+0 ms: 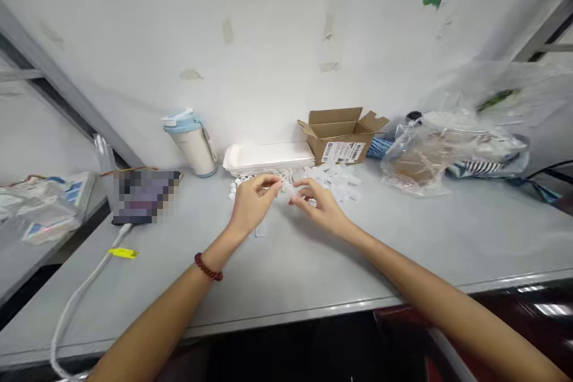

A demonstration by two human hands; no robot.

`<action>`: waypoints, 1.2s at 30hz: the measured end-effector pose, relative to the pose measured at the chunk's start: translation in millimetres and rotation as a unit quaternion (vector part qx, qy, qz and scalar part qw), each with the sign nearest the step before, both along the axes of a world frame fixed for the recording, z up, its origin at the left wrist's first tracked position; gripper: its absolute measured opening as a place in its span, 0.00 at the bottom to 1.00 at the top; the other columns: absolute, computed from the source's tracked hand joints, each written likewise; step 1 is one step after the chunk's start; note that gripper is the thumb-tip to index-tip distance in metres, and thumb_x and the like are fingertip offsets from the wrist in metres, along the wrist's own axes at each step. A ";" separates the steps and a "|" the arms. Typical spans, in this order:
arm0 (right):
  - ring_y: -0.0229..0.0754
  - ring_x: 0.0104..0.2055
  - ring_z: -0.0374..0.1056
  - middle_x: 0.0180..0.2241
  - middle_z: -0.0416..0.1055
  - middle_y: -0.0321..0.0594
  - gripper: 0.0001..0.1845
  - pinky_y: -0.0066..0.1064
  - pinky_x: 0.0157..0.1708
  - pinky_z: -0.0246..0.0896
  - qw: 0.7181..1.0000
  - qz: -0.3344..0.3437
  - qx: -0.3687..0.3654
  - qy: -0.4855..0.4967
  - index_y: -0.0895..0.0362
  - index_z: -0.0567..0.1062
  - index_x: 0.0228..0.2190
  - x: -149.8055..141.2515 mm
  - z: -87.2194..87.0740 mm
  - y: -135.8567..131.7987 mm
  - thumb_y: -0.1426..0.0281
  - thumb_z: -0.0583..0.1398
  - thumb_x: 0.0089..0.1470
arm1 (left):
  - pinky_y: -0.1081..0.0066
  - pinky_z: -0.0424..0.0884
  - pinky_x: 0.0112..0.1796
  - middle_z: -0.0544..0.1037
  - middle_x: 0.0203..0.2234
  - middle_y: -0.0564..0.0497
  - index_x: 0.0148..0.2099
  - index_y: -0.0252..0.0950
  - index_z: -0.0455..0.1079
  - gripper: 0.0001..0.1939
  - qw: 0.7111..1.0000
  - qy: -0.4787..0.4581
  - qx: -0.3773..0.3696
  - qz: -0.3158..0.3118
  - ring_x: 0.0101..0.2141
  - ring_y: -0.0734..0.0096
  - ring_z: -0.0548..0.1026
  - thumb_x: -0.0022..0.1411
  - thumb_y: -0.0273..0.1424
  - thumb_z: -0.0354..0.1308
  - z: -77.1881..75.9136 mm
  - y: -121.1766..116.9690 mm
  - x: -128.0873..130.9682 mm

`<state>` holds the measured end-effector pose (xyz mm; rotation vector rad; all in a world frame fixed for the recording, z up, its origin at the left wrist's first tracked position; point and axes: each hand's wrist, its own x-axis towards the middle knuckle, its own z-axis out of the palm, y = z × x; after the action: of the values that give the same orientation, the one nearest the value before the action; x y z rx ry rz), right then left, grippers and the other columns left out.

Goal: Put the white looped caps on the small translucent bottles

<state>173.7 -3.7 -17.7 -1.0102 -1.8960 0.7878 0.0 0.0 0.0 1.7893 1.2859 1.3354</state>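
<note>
My left hand [254, 203] is closed in a pinch, with a small white piece at its fingertips. Opposite it, my right hand [321, 206] pinches a small translucent plastic piece [290, 188], which spans the short gap between both hands. Whether the two pieces are joined I cannot tell. Just behind my left hand lie several small white cap-like pieces [233, 188], partly covered by it. Beyond my right hand spreads a pile of translucent plastic pieces [342, 180]. One flat translucent piece [261, 230] rests on the table below my left hand.
A stack of white trays [268, 156] and an open cardboard box [341, 137] stand against the wall. To the left are a tumbler [192, 143] and a blurred-out device [145, 194] with a white cable [85, 286]. Clear plastic bags [425, 155] fill the right rear of the grey table [304, 286].
</note>
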 end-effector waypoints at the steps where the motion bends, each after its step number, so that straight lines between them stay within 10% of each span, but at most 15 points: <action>1: 0.38 0.31 0.69 0.29 0.76 0.38 0.12 0.26 0.28 0.56 1.000 0.006 -0.001 -0.001 0.57 0.64 0.42 -0.4 -0.1 -0.1 0.66 0.55 0.56 | 0.72 0.72 0.33 0.78 0.30 0.49 0.34 0.32 0.73 0.08 1.000 -0.001 0.003 -0.003 0.28 0.71 0.75 0.56 0.32 0.57 0.4 -0.5 0.3; 23: 0.40 0.30 0.68 0.29 0.75 0.39 0.22 0.28 0.27 0.56 0.999 0.019 -0.014 -0.040 0.59 0.61 0.53 -2.7 -4.1 -3.0 0.67 0.53 0.57 | 0.67 0.73 0.38 0.79 0.40 0.47 0.45 0.35 0.73 0.13 0.963 0.209 0.154 -0.065 0.39 0.66 0.77 0.60 0.22 0.51 -0.2 -13.5 -1.2; 36: 0.41 0.33 0.71 0.28 0.75 0.38 0.20 0.38 0.41 0.60 0.956 0.075 -0.204 0.197 0.55 0.63 0.43 -1.8 -6.5 4.3 0.59 0.60 0.51 | 0.70 0.75 0.31 0.77 0.38 0.46 0.43 0.35 0.71 0.10 0.981 0.149 0.123 -0.016 0.37 0.67 0.75 0.58 0.26 0.54 2.8 -11.6 -1.6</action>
<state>171.9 0.6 -24.2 -0.8708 -1.5065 1.3999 -1.6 -11.6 2.8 2.2419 1.2790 1.2881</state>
